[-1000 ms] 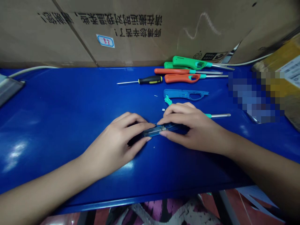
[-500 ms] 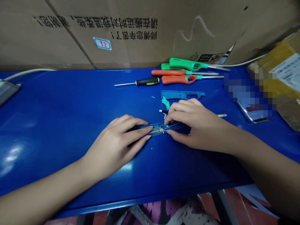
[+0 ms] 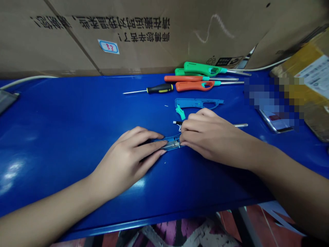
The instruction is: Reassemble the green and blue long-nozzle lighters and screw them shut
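Observation:
A blue half-shell of a long-nosed lighter (image 3: 175, 138) lies on the table with a clear fuel tank (image 3: 170, 145) inside. At its left end my left hand (image 3: 131, 154) has its fingers closed on the shell, some on top and some along the near side. My right hand (image 3: 218, 137) is pinched at the tank's valve end; its fingers hide what is between them. Beyond it lie the other blue half-shell (image 3: 185, 102), a teal trigger (image 3: 180, 112) and a small black-and-white part (image 3: 177, 122) with a white wire. A metal tube (image 3: 241, 125) shows behind my right hand.
Green lighters (image 3: 197, 68) and orange lighters (image 3: 191, 86) lie at the back, beside a black-and-yellow screwdriver (image 3: 159, 89). A large cardboard box (image 3: 141, 56) walls off the far edge. To the right are a phone (image 3: 276, 121) and a taped parcel (image 3: 312, 103).
My right fingers have drawn together from a wider grip, over the valve end of the tank. My left hand stays on the shell. The whole view has shifted slightly.

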Action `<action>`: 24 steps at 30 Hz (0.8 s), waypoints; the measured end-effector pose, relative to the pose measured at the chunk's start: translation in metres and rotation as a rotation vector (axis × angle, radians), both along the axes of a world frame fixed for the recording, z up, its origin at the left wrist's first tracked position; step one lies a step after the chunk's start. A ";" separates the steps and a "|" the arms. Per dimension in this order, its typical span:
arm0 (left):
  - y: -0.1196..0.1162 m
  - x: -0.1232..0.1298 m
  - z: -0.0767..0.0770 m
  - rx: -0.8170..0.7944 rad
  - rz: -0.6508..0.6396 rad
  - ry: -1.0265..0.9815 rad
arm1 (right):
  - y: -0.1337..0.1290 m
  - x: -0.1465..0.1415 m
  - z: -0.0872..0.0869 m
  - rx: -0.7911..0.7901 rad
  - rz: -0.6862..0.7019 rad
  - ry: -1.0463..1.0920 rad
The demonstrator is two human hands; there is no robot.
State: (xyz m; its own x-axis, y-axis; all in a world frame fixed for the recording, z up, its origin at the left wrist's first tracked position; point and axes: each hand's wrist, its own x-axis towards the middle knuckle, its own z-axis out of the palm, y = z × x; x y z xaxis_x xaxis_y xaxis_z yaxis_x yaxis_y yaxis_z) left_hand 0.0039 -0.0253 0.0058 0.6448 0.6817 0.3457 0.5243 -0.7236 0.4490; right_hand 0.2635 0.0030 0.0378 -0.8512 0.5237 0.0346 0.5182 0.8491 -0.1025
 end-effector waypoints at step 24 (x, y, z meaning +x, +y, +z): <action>0.000 0.001 0.002 -0.029 -0.022 -0.021 | -0.004 0.002 0.007 0.017 0.035 -0.026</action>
